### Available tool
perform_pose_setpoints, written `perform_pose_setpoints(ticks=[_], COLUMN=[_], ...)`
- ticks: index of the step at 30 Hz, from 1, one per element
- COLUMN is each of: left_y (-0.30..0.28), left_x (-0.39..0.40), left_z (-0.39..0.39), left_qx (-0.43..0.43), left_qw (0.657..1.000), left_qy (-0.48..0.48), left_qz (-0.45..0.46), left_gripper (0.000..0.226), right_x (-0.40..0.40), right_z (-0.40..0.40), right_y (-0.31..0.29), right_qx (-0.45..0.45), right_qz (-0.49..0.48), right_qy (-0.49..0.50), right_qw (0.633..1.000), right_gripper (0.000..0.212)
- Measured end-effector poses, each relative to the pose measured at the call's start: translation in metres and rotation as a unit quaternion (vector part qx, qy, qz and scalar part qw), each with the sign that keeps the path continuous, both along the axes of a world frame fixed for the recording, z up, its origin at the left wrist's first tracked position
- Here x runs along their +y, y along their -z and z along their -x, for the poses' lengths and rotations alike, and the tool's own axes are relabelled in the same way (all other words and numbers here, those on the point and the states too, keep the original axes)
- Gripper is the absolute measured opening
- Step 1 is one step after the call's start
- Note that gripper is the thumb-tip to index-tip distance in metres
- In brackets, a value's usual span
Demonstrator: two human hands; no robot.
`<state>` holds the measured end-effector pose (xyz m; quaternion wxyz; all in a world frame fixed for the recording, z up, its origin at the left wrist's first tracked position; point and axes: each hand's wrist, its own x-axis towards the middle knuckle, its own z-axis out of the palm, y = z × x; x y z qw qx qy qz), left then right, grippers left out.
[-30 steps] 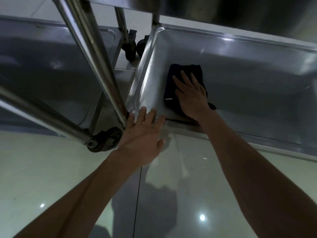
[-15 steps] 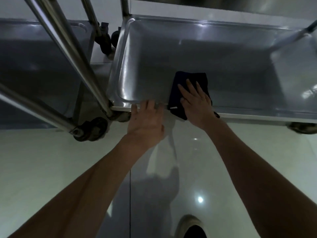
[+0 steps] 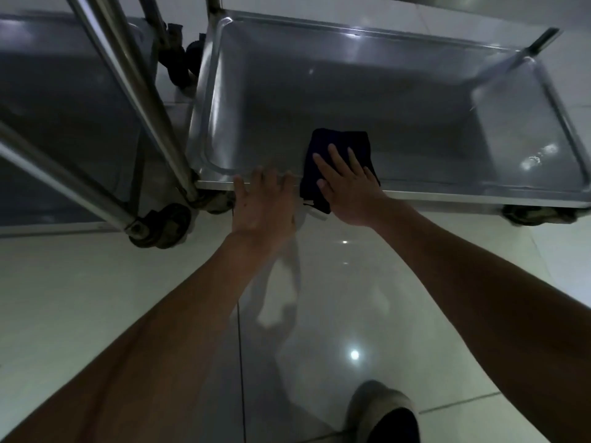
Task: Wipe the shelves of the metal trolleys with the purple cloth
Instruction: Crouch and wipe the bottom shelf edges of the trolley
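Spanning most of the view, the bottom shelf of the nearer metal trolley serves as the landmark; a second trolley stands beside its left end, past a slanting steel post. At the shelf's near rim, left of centre, lies the purple cloth, dark in this light, one corner hanging over the rim. On it the right hand presses flat, fingers straight and spread. Just left of the cloth, the left hand rests on the rim, fingers extended, gripping nothing. To wipe well, I judge, keep the palm flat, sweep in overlapping passes toward the far wall and into the corners, and steady the trolley against rolling. No readable writing or brand shows anywhere.
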<state>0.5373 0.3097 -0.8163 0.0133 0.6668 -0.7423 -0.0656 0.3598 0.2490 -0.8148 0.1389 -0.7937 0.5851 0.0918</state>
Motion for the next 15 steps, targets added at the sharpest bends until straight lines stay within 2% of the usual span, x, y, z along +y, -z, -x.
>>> perform_pose_setpoints(ticks=[4,12,15], left_y=[-0.004,-0.021,-0.020], left_x=[-0.001,-0.001,-0.004], left_z=[-0.002,-0.005,-0.004], left_qx=[0.002,0.026,0.030], left_qw=[1.000,0.998,0.998], left_qy=[0.000,0.004,-0.010], left_qz=[-0.009,-0.064,-0.061], left_gripper=[0.070,0.067,0.064], right_x=[0.003,-0.016,-0.014], right_z=[-0.007,-0.017,-0.013], right_y=[-0.010,-0.040,-0.028], right_qx=[0.024,0.097,0.068], right_qz=[-0.022,-0.138,-0.101], right_qy=[0.006,-0.039,-0.026], right_qw=[0.999,0.985,0.992], right_gripper=[0.058,0.059,0.060])
